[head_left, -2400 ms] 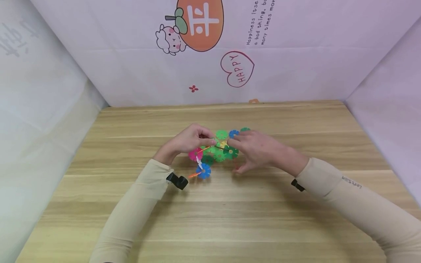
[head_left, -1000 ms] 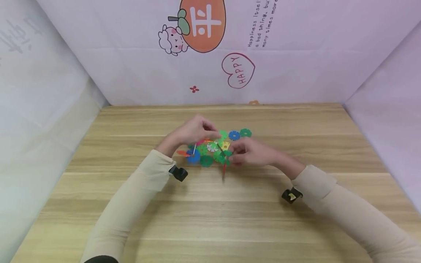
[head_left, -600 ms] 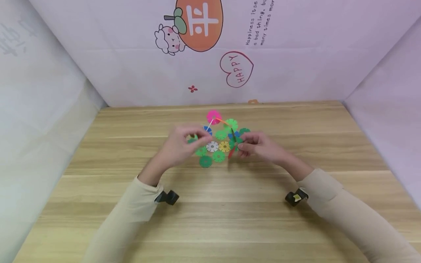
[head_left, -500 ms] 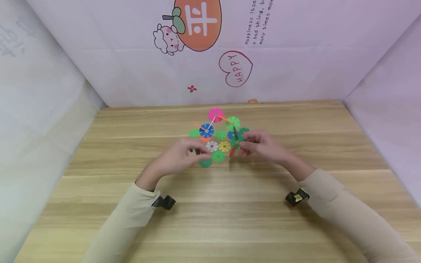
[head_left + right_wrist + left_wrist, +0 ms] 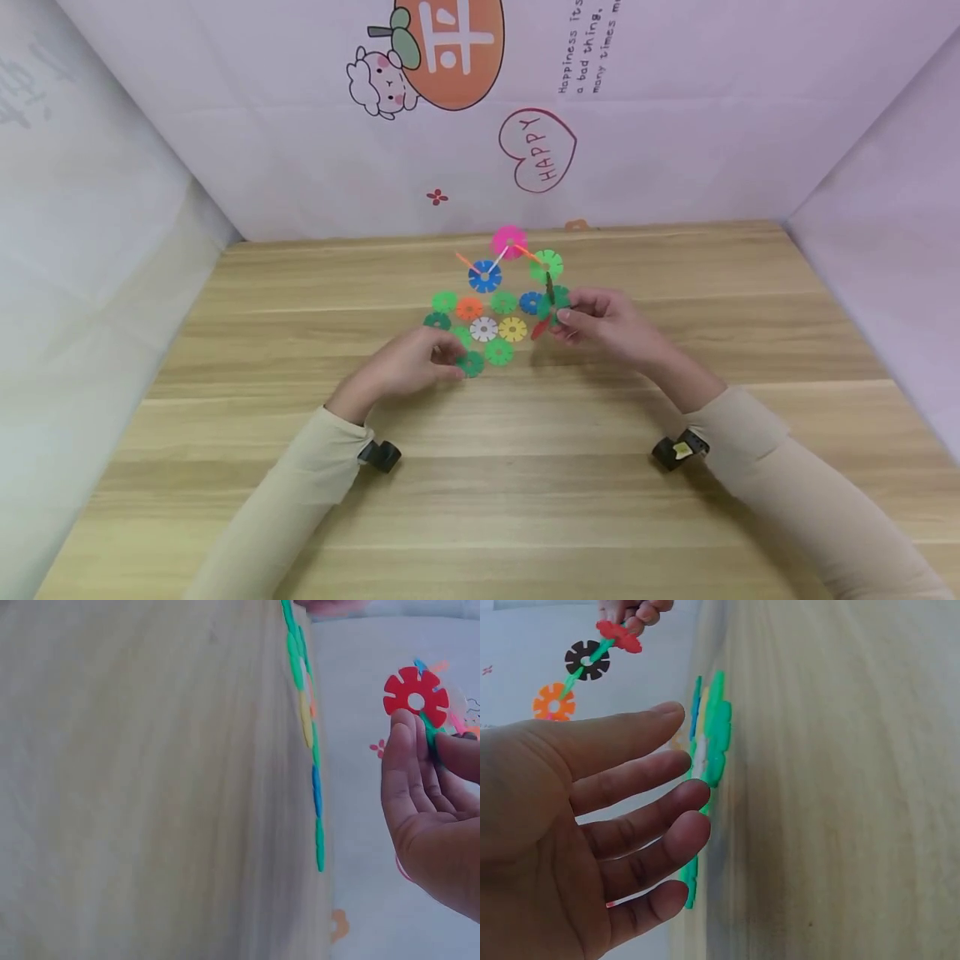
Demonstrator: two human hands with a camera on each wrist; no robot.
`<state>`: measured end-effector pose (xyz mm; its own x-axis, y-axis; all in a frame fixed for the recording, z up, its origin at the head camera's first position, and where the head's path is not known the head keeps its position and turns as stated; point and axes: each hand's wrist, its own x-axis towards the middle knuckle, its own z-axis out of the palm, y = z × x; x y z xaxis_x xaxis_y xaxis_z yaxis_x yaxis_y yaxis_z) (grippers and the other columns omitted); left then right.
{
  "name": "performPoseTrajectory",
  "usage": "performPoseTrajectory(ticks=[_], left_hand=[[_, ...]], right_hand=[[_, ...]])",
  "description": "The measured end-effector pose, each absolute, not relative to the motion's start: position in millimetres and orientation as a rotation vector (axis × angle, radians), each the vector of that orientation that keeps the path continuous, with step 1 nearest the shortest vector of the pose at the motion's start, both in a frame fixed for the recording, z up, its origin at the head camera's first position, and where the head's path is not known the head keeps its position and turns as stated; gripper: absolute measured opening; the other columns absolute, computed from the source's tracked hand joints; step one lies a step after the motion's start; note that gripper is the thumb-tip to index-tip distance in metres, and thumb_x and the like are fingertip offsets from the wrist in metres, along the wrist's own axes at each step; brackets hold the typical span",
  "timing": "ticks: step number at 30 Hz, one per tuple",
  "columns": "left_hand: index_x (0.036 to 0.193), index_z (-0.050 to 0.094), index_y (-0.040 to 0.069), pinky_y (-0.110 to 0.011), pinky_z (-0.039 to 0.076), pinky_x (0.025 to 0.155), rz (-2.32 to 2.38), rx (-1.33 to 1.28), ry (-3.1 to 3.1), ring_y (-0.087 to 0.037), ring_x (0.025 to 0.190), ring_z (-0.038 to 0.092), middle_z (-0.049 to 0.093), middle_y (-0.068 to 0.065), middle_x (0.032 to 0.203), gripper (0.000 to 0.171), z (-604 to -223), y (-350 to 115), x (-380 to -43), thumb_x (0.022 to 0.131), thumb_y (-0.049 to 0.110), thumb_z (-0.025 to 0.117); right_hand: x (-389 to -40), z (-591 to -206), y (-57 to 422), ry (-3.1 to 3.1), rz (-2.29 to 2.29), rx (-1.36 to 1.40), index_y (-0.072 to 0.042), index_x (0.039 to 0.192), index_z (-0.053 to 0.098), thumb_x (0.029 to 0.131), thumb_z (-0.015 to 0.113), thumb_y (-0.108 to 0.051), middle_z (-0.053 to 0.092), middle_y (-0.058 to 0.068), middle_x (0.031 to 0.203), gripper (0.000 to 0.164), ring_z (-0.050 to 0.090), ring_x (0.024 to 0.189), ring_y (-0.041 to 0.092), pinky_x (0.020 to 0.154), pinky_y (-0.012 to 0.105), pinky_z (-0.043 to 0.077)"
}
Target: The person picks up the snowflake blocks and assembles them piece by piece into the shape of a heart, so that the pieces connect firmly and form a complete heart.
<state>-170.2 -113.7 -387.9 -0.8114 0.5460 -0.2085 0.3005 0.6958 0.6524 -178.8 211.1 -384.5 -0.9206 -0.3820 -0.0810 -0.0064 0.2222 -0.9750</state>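
My right hand [image 5: 611, 325] pinches the dark green disc [image 5: 556, 305] of a chain of slotted plastic snowflake discs, held up off the table. A red disc [image 5: 416, 697] hangs at its near end. Beyond the grip follow a dark brown disc [image 5: 587, 661], a light green disc [image 5: 547, 266], an orange one, a pink disc [image 5: 510, 242], a white one, a blue disc [image 5: 485, 277] and an orange end disc [image 5: 468, 263]. My left hand [image 5: 416, 361], fingers loosely bent and holding nothing, is beside a loose dark green disc [image 5: 471, 363] on the table.
Several loose discs lie flat in a cluster under the chain, among them a white disc [image 5: 483, 329], a yellow disc [image 5: 513, 329] and an orange-red disc [image 5: 469, 308]. The wooden table [image 5: 510, 483] meets a printed white back sheet [image 5: 315, 167] at its far edge.
My left hand has let go of the chain and come down toward the near left of the loose discs. My right hand has lifted the chain, which has swung up and to the right.
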Motion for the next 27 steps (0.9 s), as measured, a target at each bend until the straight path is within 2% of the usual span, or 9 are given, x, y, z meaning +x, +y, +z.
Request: performPoseTrajectory(ticks=[5,13,22,27], left_hand=[[0.127,0.073,0.009,-0.038,0.054,0.091,0.753,0.655,2.564,-0.017,0.097,0.064,0.071,0.000,0.103,0.039,-389,-108,-175,0.093,0.024,0.082],[0.129,0.070,0.011,-0.034,0.050,0.079,0.663,0.679,2.603,-0.017,0.084,0.059,0.067,0.001,0.091,0.043,-392,-99,-182,0.092,0.028,0.084],[0.123,0.070,0.012,-0.035,0.050,0.080,0.633,0.664,2.630,-0.017,0.083,0.060,0.066,0.001,0.088,0.038,-393,-96,-184,0.091,0.026,0.085],[0.119,0.069,0.012,-0.033,0.048,0.076,0.649,0.663,2.623,-0.017,0.082,0.058,0.064,0.000,0.089,0.037,-394,-96,-183,0.089,0.027,0.086]], right_hand=[[-178,-387,208,2.157,-1.823,-0.335,0.012,0.112,0.060,0.105,0.059,-0.001,0.078,0.018,0.097,0.015,0.077,0.090,0.022,0.084,0.039,0.063],[-177,-389,207,2.118,-1.843,-0.315,0.012,0.113,0.059,0.105,0.058,0.001,0.079,0.009,0.094,0.014,0.077,0.092,0.024,0.088,0.045,0.062],[-177,-387,205,2.121,-1.841,-0.329,0.013,0.116,0.060,0.105,0.058,0.001,0.077,0.018,0.099,0.016,0.077,0.093,0.025,0.089,0.047,0.061],[-177,-385,205,2.118,-1.869,-0.316,0.014,0.117,0.060,0.105,0.058,0.001,0.078,0.015,0.097,0.017,0.077,0.089,0.018,0.089,0.045,0.062]])
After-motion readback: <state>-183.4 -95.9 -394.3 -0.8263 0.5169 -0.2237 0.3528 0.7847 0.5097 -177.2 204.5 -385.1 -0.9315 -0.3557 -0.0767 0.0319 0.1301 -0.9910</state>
